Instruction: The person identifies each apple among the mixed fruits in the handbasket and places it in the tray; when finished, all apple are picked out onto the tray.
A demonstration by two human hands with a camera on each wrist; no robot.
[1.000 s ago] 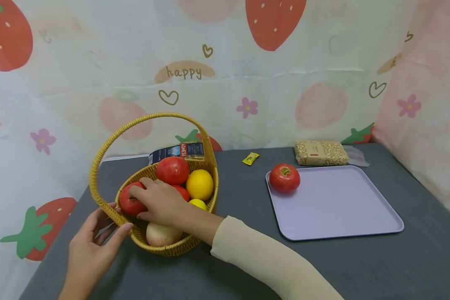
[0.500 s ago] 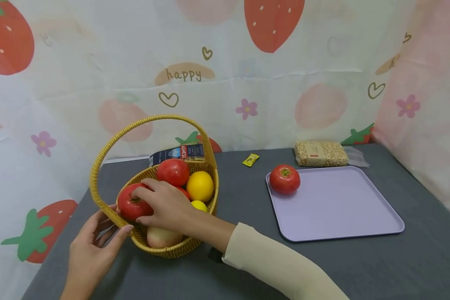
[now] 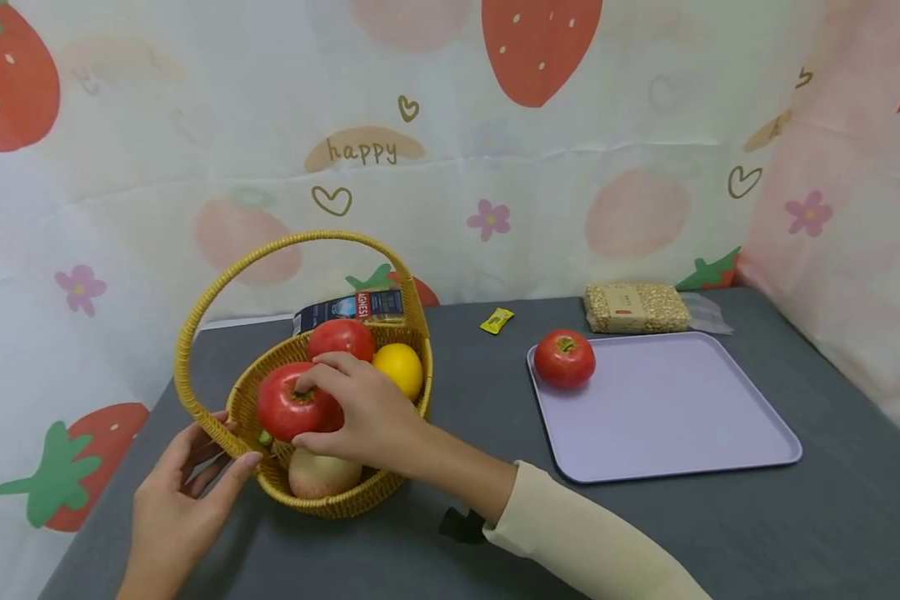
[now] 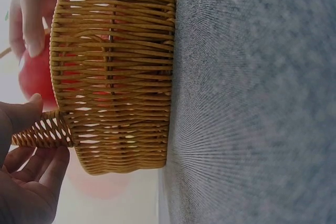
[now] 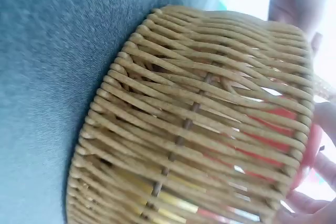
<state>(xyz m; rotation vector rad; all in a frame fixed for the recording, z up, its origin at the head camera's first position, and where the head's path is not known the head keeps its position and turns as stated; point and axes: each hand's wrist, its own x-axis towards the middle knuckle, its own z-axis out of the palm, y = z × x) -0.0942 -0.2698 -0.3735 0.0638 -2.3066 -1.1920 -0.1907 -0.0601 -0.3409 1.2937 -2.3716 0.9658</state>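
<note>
My right hand (image 3: 375, 417) grips a large red tomato (image 3: 285, 408) by its top and side, over the open wicker basket (image 3: 345, 504). At the basket's left end, my left hand (image 3: 183, 496) holds the foot of the arched handle (image 3: 195, 333) between thumb and fingers, as the left wrist view also shows. Behind the gripped tomato lies another red tomato (image 3: 341, 338) with a yellow round fruit (image 3: 399, 371) at its right. A pale, speckled round fruit (image 3: 322, 475) sits at the near side. My right hand partly hides the basket's contents.
To the right is a lilac tray (image 3: 682, 408) with a red tomato (image 3: 565, 359) at its back left corner. Behind it lies a pack of pale grains (image 3: 637, 308). A small yellow packet (image 3: 497, 321) and a dark AGNESI package (image 3: 348, 308) lie farther back.
My right hand has lifted the tomato from the basket's left side and moved it rightward, uncovering a green stem below. The left hand keeps its hold on the handle.
</note>
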